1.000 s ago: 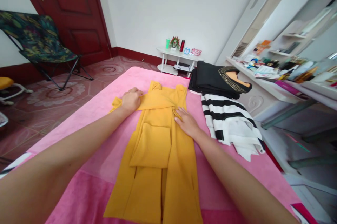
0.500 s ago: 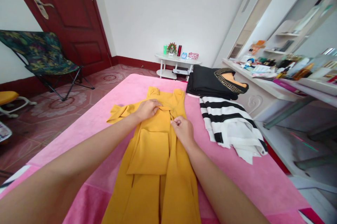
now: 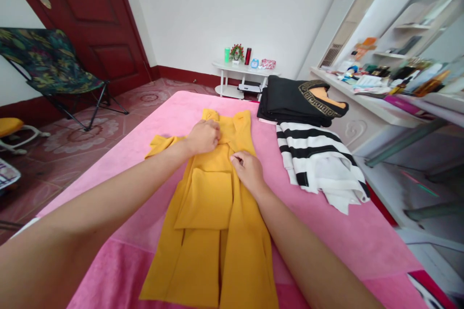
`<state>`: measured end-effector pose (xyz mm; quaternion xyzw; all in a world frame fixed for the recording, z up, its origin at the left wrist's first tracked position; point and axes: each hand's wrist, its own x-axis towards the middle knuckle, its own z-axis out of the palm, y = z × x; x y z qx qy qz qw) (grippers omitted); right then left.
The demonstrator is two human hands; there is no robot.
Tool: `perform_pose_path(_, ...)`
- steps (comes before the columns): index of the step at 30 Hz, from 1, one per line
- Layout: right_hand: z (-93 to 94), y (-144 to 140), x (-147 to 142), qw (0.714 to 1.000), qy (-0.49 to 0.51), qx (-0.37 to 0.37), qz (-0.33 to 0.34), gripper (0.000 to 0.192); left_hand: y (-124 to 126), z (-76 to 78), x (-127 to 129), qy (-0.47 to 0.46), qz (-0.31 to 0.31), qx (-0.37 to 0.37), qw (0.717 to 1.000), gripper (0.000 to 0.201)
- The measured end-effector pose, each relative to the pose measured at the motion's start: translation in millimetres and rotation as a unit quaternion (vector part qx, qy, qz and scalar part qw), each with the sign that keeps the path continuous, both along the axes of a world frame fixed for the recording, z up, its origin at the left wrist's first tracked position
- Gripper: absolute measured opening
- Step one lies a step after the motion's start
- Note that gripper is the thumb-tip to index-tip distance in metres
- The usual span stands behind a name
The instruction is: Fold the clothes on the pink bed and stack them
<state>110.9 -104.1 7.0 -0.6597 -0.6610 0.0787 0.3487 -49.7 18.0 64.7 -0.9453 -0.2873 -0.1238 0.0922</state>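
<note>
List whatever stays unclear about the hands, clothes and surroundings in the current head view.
All in the head view:
- Left hand: fingertips hidden by its own knuckles, so its grip is unclear.
- Yellow cloth garment: lower right end cut off by the bottom edge.
- Dark leaf-patterned fabric folding chair: cut off by the left edge.
- Slim amber bottle: any label blurred, too small.

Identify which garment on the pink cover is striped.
The white garment with black bands, lying right of the yellow garment and nearer the camera than the folded black clothes. Neither of those shows stripes.
</note>
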Motion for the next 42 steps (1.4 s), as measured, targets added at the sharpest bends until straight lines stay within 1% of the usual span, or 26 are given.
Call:
perform_pose_path(2, 1.8, -0.6, -1.2, 1.0, -0.024, -0.004, 0.018, 0.024, -8.7, -9.1, 11.9, -0.046, -0.024, -0.018, 0.999, 0.035)
perform_pose_path(4, 3.7, -3.5, -2.7, 0.998, -0.038, -0.023, 0.038, 0.022, -14.7, -23.2, 22.1, -0.043, -0.056, -0.069, 0.995, 0.043)
perform_pose_path(5, 4.9, -6.7, -3.5, 0.997, -0.044, -0.034, 0.048, 0.023, -16.3, -30.9, 25.8, -0.03, -0.06, -0.094, 0.993, 0.044)
perform_pose_path(7, 8.5, -18.5, -4.4, 0.993, -0.057, -0.053, 0.084, 0.031, -17.3, -44.0, 30.1, -0.008, -0.044, -0.124, 0.991, 0.045)
perform_pose_path(9, 14.0, -38.1, -3.9, 0.985, -0.066, -0.067, 0.142, 0.04, -17.2, -50.4, 31.2, 0.0, -0.032, -0.133, 0.991, 0.046)
perform_pose_path(12, 26.0, -77.7, -0.1, 0.967, -0.045, -0.104, 0.227, 0.042, -21.8, -47.2, 29.4, 0.008, -0.035, -0.141, 0.989, 0.047)
perform_pose_path(16, 52.5, -129.5, 7.8, 0.934, 0.028, -0.197, 0.298, 0.052, -44.0, -36.4, 19.5, -0.005, -0.056, -0.138, 0.989, 0.05)
perform_pose_path(18, 68.6, -146.1, 10.9, 0.914, 0.059, -0.24, 0.323, 0.051, -58.4, -32.7, 10.0, -0.003, -0.09, -0.176, 0.98, 0.049)
perform_pose_path(20, 82.0, -151.1, 12.9, 0.897, 0.091, -0.278, 0.332, 0.038, -71.0, -29.6, -2.0, -0.019, -0.13, -0.253, 0.959, 0.046)
perform_pose_path(21, 86.5, -148.1, 13.5, 0.892, 0.109, -0.292, 0.326, 0.032, -75.6, -28.0, -8.7, -0.037, -0.15, -0.296, 0.943, 0.044)
perform_pose_path(22, 89.3, -141.2, 14.1, 0.894, 0.124, -0.296, 0.314, 0.028, -78.4, -26.2, -15.8, -0.062, -0.162, -0.335, 0.926, 0.04)
perform_pose_path(23, 90.2, -130.3, 14.6, 0.903, 0.134, -0.284, 0.293, 0.026, -79.0, -24.3, -23.5, -0.093, -0.162, -0.367, 0.911, 0.035)
perform_pose_path(24, 89.1, -116.0, 15.4, 0.92, 0.138, -0.254, 0.265, 0.025, -77.3, -22.4, -31.9, -0.125, -0.15, -0.384, 0.902, 0.032)
perform_pose_path(25, 86.0, -98.9, 16.3, 0.941, 0.134, -0.206, 0.233, 0.024, -72.8, -20.8, -41.1, -0.158, -0.127, -0.384, 0.901, 0.029)
perform_pose_path(26, 81.1, -80.0, 17.3, 0.961, 0.122, -0.146, 0.201, 0.024, -65.9, -19.6, -51.4, -0.188, -0.093, -0.364, 0.908, 0.028)
perform_pose_path(28, 66.3, -41.2, 19.1, 0.986, 0.08, -0.031, 0.145, 0.032, -45.8, -19.5, -75.4, -0.229, -0.003, -0.267, 0.936, 0.027)
perform_pose_path(29, 56.9, -23.4, 19.3, 0.991, 0.056, 0.006, 0.124, 0.04, -34.2, -20.8, -88.8, -0.232, 0.048, -0.21, 0.949, 0.03)
perform_pose_path(30, 46.7, -7.9, 18.8, 0.993, 0.03, 0.023, 0.108, 0.049, -22.7, -22.8, -102.6, -0.225, 0.103, -0.161, 0.955, 0.037)
perform_pose_path(31, 36.2, 4.8, 17.5, 0.995, 0.003, 0.022, 0.096, 0.057, -12.2, -25.4, -116.3, -0.209, 0.159, -0.131, 0.956, 0.046)
perform_pose_path(32, 25.9, 14.4, 15.4, 0.996, -0.022, 0.009, 0.085, 0.063, -3.3, -28.2, -129.2, -0.189, 0.21, -0.118, 0.952, 0.056)
perform_pose_path(33, 16.4, 21.0, 13.0, 0.996, -0.046, -0.011, 0.076, 0.067, 3.6, -31.0, -140.6, -0.168, 0.248, -0.12, 0.946, 0.062)
perform_pose_path(34, 8.1, 25.0, 10.7, 0.995, -0.067, -0.028, 0.068, 0.069, 8.6, -33.3, -150.3, -0.149, 0.269, -0.132, 0.942, 0.061)
perform_pose_path(36, -3.3, 27.2, 7.5, 0.992, -0.1, -0.042, 0.059, 0.068, 13.6, -35.8, -163.3, -0.126, 0.277, -0.154, 0.94, 0.044)
perform_pose_path(38, -7.8, 25.7, 7.6, 0.991, -0.114, -0.04, 0.062, 0.067, 15.2, -34.3, -168.8, -0.129, 0.281, -0.156, 0.938, 0.026)
perform_pose_path(40, -7.7, 24.2, 9.8, 0.99, -0.116, -0.039, 0.071, 0.065, 15.9, -28.3, -169.4, -0.147, 0.304, -0.149, 0.929, 0.02)
perform_pose_path(42, -6.2, 24.0, 12.3, 0.99, -0.112, -0.036, 0.073, 0.063, 15.2, -17.9, -167.0, -0.166, 0.329, -0.148, 0.918, 0.023)
